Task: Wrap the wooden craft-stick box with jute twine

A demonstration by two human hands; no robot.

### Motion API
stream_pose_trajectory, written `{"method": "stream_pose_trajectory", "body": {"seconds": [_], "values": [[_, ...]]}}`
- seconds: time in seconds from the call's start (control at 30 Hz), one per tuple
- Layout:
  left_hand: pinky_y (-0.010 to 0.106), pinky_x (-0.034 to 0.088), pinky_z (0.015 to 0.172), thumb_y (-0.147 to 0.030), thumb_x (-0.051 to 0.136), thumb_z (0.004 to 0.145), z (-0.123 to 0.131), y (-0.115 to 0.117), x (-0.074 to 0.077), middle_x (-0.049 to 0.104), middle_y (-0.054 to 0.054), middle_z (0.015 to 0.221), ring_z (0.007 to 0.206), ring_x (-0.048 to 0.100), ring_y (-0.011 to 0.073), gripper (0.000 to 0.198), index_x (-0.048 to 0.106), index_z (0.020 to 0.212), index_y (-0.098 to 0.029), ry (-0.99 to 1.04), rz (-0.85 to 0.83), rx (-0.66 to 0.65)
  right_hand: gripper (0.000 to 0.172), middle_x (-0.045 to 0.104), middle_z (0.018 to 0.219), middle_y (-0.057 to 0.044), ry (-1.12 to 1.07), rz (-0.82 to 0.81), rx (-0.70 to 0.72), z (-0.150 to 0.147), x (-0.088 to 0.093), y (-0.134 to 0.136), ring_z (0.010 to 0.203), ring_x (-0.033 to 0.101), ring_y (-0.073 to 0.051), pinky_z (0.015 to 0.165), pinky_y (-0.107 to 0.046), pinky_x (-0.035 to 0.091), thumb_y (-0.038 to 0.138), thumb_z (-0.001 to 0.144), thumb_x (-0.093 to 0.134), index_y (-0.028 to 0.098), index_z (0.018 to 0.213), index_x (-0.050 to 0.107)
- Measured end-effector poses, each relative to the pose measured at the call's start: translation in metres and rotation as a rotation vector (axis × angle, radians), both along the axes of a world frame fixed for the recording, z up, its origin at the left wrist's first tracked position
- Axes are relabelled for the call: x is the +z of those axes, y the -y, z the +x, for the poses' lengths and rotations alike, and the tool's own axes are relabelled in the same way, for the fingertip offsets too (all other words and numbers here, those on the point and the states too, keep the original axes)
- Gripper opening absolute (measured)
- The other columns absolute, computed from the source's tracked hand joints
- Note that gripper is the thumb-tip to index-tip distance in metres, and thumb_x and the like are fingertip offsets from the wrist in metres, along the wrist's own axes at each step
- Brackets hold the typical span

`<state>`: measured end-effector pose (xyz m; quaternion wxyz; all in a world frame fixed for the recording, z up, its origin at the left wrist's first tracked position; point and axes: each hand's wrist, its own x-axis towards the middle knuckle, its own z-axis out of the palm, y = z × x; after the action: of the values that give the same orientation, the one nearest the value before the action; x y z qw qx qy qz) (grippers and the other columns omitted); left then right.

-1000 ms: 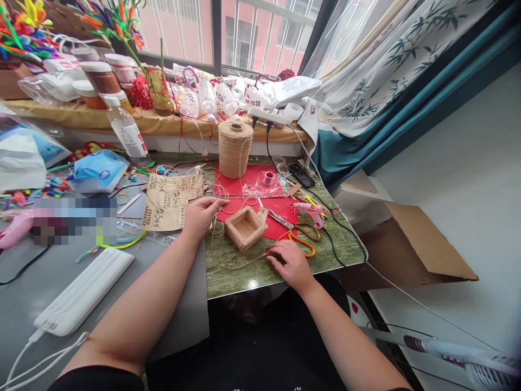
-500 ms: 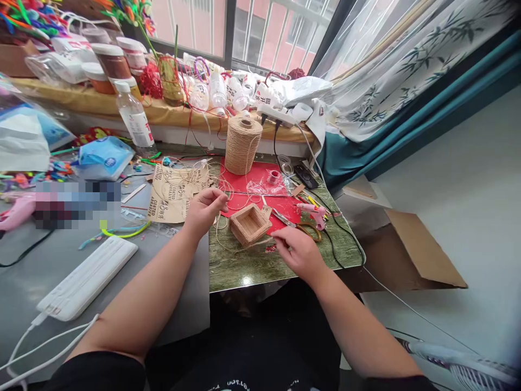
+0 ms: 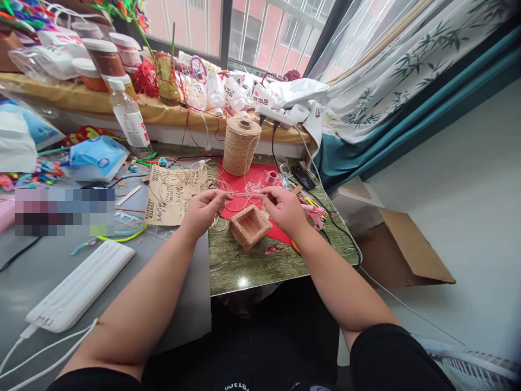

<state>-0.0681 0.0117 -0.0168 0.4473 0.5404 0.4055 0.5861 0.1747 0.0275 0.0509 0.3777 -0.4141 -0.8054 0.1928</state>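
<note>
A thin length of jute twine stretches nearly level between my two hands, above a small open box. My left hand pinches one end between thumb and fingertips. The other end is pinched by my right hand. Below and between them, the square twine-covered box stands on the green table with its open top facing up, touched by neither hand. Behind it stands a large spool of jute twine, with loose strands trailing to the left. My right hand and forearm hide most of the scissors.
A pink glue gun lies right of my right hand. Printed brown sandpaper sheets lie on the left, and red sheets lie under the spool. Further left are a white power strip and a water bottle. Cables cross the table's right side.
My right hand has moved up and away from the box's near right corner, to the height of my left hand. The twine now runs straight between both hands.
</note>
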Motion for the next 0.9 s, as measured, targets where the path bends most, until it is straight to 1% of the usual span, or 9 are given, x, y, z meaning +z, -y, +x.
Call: {"method": "stream_pose_trajectory", "body": {"seconds": [0.17,0.3,0.4,0.47,0.53,0.6,0.7,0.8,0.9], "values": [[0.024,0.023,0.047,-0.055,0.052,0.101,-0.007,-0.017,-0.012,0.024,-0.009,0.059,0.046,0.023,0.0098,0.037,0.059,0.086,-0.022,0.098,-0.033,0.158,0.027,0.074,0.083,-0.004,-0.085,-0.235,-0.106,0.036,-0.029,0.008,0.075,0.065,-0.020,0.070,-0.034,0.050,0.046,0.098,0.065,0.021,0.098,0.077],[0.026,0.031,0.050,-0.052,0.051,0.102,-0.011,-0.024,-0.021,0.030,-0.007,0.059,0.048,0.032,0.0125,0.035,0.060,0.086,-0.022,0.013,-0.041,0.266,0.027,0.075,0.088,-0.005,-0.213,-0.341,-0.164,0.046,-0.056,0.035,0.082,0.067,-0.023,0.080,-0.037,0.052,0.046,0.097,0.066,0.022,0.102,0.077],[0.036,0.050,0.076,-0.045,0.069,0.092,-0.008,-0.020,-0.021,0.062,0.005,0.083,0.083,0.061,0.0220,0.025,0.069,0.099,-0.021,-0.139,0.014,0.340,0.026,0.069,0.081,-0.002,-0.345,-0.374,-0.206,0.042,-0.070,0.050,0.073,0.062,-0.019,0.072,-0.033,0.050,0.045,0.097,0.066,0.023,0.108,0.074],[0.046,0.047,0.104,-0.040,0.076,0.087,-0.001,-0.013,-0.017,0.066,0.012,0.123,0.121,0.058,0.0311,0.040,0.067,0.121,-0.021,-0.373,0.188,0.400,0.027,0.063,0.075,0.000,-0.406,-0.390,-0.211,0.038,-0.074,0.053,0.068,0.058,-0.017,0.067,-0.031,0.048,0.045,0.097,0.066,0.023,0.112,0.072],[0.051,0.038,0.117,-0.037,0.074,0.090,0.007,-0.005,-0.012,0.060,0.013,0.142,0.136,0.051,0.0327,0.049,0.061,0.135,-0.023,-0.632,0.419,0.348,0.027,0.060,0.072,0.002,-0.445,-0.413,-0.197,0.036,-0.074,0.053,0.066,0.057,-0.016,0.065,-0.030,0.047,0.044,0.097,0.067,0.023,0.113,0.071],[0.050,0.043,0.114,-0.034,0.067,0.097,0.016,0.003,-0.009,0.067,0.010,0.133,0.128,0.058,0.0292,0.036,0.062,0.131,-0.026,-0.780,0.557,0.162,0.027,0.061,0.071,0.002,-0.479,-0.439,-0.192,0.036,-0.073,0.054,0.064,0.057,-0.015,0.064,-0.029,0.047,0.045,0.096,0.068,0.023,0.113,0.070],[0.043,0.053,0.098,-0.034,0.059,0.102,0.024,0.009,-0.011,0.072,0.008,0.115,0.108,0.066,0.0248,0.020,0.067,0.118,-0.025,-0.812,0.506,0.002,0.031,0.064,0.072,0.002,-0.537,-0.549,-0.189,0.036,-0.078,0.062,0.059,0.056,-0.014,0.058,-0.027,0.048,0.048,0.094,0.070,0.023,0.112,0.069],[0.037,0.057,0.084,-0.041,0.060,0.100,0.027,0.008,-0.016,0.069,0.009,0.110,0.099,0.067,0.0234,0.025,0.065,0.116,-0.022,-0.738,0.289,0.071,0.037,0.066,0.072,0.003,-0.639,-0.672,-0.207,0.028,-0.089,0.073,0.054,0.057,-0.013,0.052,-0.025,0.050,0.050,0.091,0.073,0.024,0.116,0.063],[0.034,0.056,0.074,-0.045,0.062,0.097,0.025,0.004,-0.018,0.070,0.007,0.104,0.090,0.069,0.0214,0.028,0.064,0.114,-0.022,-0.639,0.097,0.128,0.042,0.070,0.078,0.003,-0.773,-0.651,-0.293,0.015,-0.100,0.080,0.058,0.062,-0.014,0.052,-0.024,0.051,0.047,0.092,0.073,0.026,0.123,0.056]]}}
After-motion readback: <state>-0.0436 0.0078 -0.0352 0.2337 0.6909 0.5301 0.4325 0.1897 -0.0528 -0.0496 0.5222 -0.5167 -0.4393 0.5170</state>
